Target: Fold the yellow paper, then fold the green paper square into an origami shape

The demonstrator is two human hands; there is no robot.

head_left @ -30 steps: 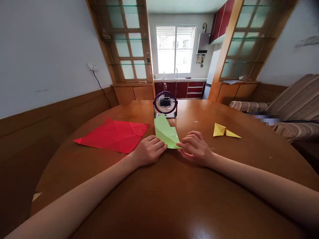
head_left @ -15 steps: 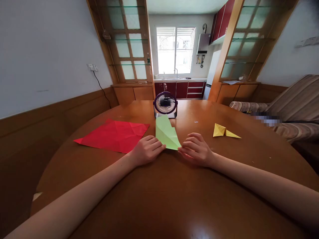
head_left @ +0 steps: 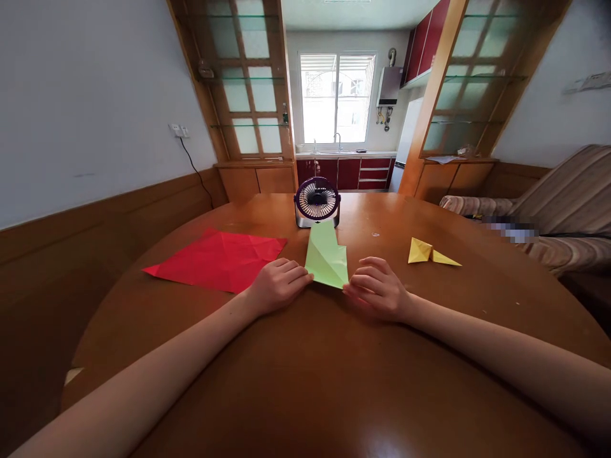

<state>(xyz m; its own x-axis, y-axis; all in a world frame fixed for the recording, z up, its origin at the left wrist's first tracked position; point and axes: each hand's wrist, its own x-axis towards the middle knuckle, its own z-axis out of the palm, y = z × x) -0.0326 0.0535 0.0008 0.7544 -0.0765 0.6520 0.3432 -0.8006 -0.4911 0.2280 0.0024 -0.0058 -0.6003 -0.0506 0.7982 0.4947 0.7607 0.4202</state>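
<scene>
A sheet of light green paper, folded and creased, lies between my hands in the middle of the table. My left hand pinches its lower left corner. At its lower right corner, my right hand has thumb and fingers closed on the edge. To the left, partly behind my left hand, is a creased sheet of red paper. A small folded piece of yellow paper rests off to the right of my right hand.
A small dark desk fan stands just beyond the green paper. The wooden table has a rounded edge. A striped armchair is at the right, and a cable hangs from a wall socket at the left.
The green paper has turned slightly and its top has shifted right. My left hand has moved a little left and up along with its lower left corner; my right hand has barely moved.
</scene>
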